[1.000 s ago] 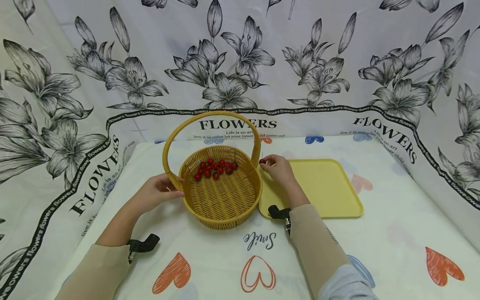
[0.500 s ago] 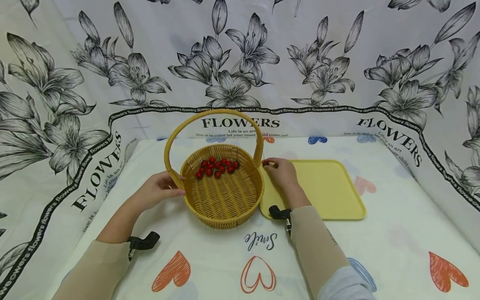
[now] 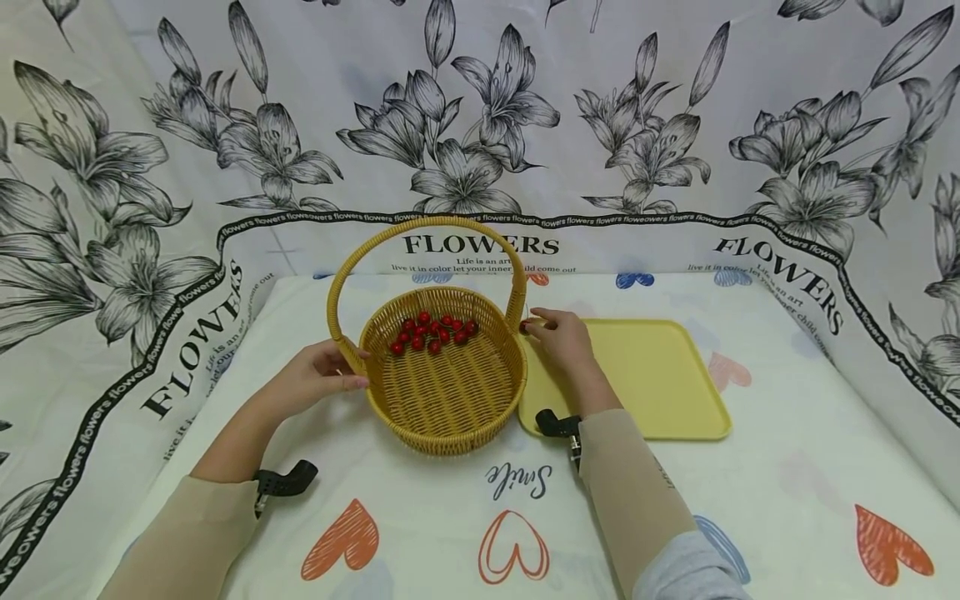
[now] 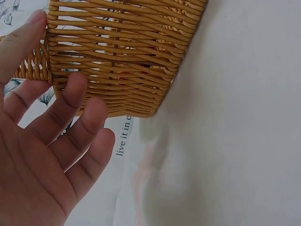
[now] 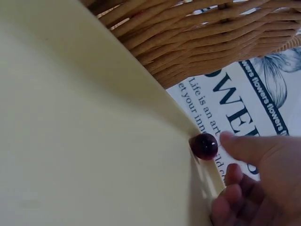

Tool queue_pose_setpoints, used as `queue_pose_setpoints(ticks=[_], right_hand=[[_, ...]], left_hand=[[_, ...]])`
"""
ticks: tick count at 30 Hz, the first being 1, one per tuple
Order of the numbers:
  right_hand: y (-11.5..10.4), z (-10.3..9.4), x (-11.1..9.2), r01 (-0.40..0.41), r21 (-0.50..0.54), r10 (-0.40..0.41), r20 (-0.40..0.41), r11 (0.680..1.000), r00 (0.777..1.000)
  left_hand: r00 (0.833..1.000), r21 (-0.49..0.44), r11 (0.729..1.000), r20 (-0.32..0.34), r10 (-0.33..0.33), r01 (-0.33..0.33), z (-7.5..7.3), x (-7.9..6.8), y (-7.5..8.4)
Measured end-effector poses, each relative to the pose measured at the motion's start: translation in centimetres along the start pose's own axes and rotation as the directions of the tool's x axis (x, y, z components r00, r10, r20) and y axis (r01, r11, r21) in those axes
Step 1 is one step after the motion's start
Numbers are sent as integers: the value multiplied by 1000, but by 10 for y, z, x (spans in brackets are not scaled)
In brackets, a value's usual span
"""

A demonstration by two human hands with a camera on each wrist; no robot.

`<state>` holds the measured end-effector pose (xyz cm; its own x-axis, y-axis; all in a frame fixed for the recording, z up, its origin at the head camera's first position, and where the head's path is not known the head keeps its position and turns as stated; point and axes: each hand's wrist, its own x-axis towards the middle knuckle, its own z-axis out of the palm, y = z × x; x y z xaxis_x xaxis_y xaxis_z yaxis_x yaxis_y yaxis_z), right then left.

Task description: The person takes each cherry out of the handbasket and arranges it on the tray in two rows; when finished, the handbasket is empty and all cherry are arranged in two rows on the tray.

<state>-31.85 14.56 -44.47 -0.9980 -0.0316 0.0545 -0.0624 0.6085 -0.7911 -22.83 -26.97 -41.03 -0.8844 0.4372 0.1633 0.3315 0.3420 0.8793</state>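
Note:
A round yellow wicker basket [image 3: 450,400] with a tall arched handle stands mid-table, with several red cherries [image 3: 435,333] toward its back. My left hand [image 3: 318,379] holds it at the left base of the handle. In the left wrist view, the thumb of my left hand [image 4: 42,155] and a finger lie on either side of that base, the other fingers loose. A single dark cherry [image 5: 204,146] sits at the corner of a yellow tray [image 3: 645,375]. Beside it is my right hand [image 3: 562,342]; the right wrist view shows fingertips [image 5: 226,139] close to the cherry with a small gap.
The tray lies right of the basket, its left edge close against the wicker. A white cloth [image 3: 420,533] printed with hearts covers the table. Behind rises a flower-printed curtain [image 3: 480,117]. Each wrist wears a black camera mount [image 3: 288,479].
My right fingers have shifted slightly at the tray's corner and now stand apart, beside the cherry. The left hand keeps its hold on the basket. The head view has moved slightly.

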Motion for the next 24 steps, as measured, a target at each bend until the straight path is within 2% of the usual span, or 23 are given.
queue_pose_setpoints(ticks=[3,10,16,20,24], right_hand=[[-5,-7,0,15,80,-15,2,997,1000],[-29,-38,-9,54,130,-48,-51,990,998],[-49,-62,-19,41,204,-33,-41,978,999],[-64,-74,-29,52,277,-40,-48,959,998],[-81,-84,-40,93,339,-80,-52,936,995]], left_hand=[[1000,4,1000,-1,-11,11,0,0,-1],[1000,11,1000,-1,-11,11,-1,0,-3],[1000,12,1000,-4,-6,6,-2,0,-3],[1000,11,1000,0,-9,9,-2,0,-2],[1000,6,1000,4,-13,13,-1,1,-2]])
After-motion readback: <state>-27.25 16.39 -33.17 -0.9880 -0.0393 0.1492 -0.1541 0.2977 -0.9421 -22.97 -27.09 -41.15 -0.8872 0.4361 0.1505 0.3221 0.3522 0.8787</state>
